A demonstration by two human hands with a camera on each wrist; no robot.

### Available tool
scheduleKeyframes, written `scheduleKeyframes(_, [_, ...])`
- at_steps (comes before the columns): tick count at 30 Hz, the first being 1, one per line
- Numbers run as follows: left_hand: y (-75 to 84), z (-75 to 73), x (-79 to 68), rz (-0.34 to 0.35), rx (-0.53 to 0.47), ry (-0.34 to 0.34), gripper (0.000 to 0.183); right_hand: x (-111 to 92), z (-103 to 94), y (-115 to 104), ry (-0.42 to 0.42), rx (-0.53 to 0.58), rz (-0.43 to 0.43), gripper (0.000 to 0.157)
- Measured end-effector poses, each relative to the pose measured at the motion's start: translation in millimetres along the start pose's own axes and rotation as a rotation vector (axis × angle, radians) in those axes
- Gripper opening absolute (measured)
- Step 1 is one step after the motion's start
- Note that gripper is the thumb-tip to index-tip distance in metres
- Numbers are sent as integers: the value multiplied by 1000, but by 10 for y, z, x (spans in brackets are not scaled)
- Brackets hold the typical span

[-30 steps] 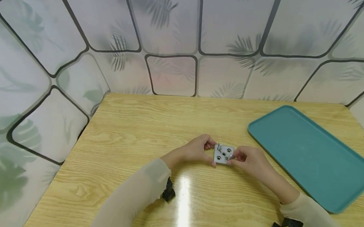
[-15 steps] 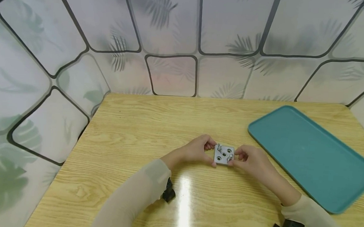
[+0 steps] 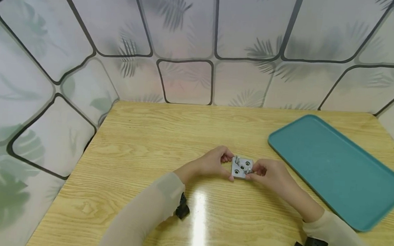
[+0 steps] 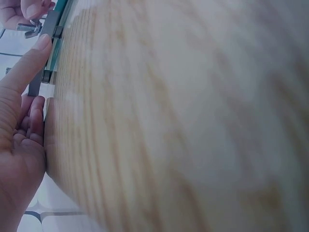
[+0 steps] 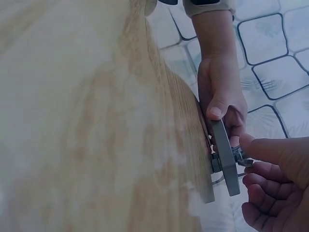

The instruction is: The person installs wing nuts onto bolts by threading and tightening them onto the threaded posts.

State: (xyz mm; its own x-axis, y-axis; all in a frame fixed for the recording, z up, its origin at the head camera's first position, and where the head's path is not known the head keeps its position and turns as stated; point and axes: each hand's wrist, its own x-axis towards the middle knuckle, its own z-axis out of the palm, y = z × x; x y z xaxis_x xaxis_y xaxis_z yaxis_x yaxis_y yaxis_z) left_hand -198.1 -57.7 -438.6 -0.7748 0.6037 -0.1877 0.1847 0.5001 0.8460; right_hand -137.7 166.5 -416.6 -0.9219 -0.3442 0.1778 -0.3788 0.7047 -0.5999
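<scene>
A square grey metal plate (image 3: pixel 241 173) with several round holes is held just over the table, bolt heads (image 4: pixel 47 76) poking out of its underside. My left hand (image 3: pixel 213 162) grips its left side, thumb at the near corner and fingers at the far one. On the plate's lower right, a wing nut (image 5: pixel 245 161) sits on a bolt, and my right hand (image 3: pixel 271 172) pinches it between thumb and fingertips. Another wing nut (image 3: pixel 237 160) is on the upper left of the plate, close to the left fingers.
A blue-green tray (image 3: pixel 336 173) lies at the right of the wooden table (image 3: pixel 149 135). Behind the table hangs a patterned wall covering (image 3: pixel 189 32). Black camera mounts (image 3: pixel 182 206) are strapped at both wrists.
Half a second ago the right fingers were spread slightly off the wing nut at the plate's right edge; now they are back on it. The left hand and plate have barely moved.
</scene>
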Motion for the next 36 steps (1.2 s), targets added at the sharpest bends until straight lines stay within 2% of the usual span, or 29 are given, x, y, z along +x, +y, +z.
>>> scheduleKeyframes(7, [2, 7, -4, -3, -8, 2, 66, -65, -42, -50, -71, 15, -55, 11])
scheduleKeyframes(9, [4, 5, -9, -6, -11, 3, 66, -69, -46, -61, -79, 17, -47, 10])
scheduleKeyframes(14, [10, 5, -18, -13, -8, 5, 66, -55, -31, -50, -37, 8, 48, 12])
scheduleKeyframes(17, [17, 2, -22, -14, -7, 3, 66, -31, -20, -41, -17, 7, 72, 15])
scheduleKeyframes(28, [20, 0, -12, -2, 2, -7, 66, 38, 25, -34, 13, 7, 49, 20])
scheduleKeyframes(36, [3, 3, 0, 2, 10, -5, 65, -22, 2, -41, -9, -3, 43, 17])
